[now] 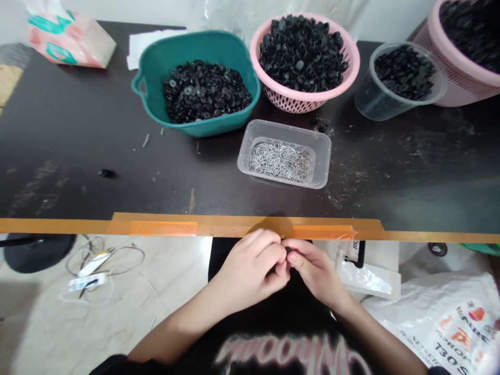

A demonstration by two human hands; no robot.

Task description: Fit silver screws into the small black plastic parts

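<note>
Just below the table's taped front edge, both hands meet in front of the black shirt. Between the thumb and index finger of my right hand (318,271) is a small black plastic part (288,250), mostly covered by the fingertips. My left hand (255,263) is closed, its fingers curled against that part and against the right fingertips. Whatever lies inside the left fingers is hidden. Beyond the hands on the table sits a clear plastic tub (322,169) of short silvery metal pins (280,160).
Along the back stand a teal basin (219,125), a pink basket (300,96), a clear cup (375,99) and another pink basket (449,83), all holding black parts. A tissue pack (74,39) lies at far left. Orange tape (234,225) covers the table edge.
</note>
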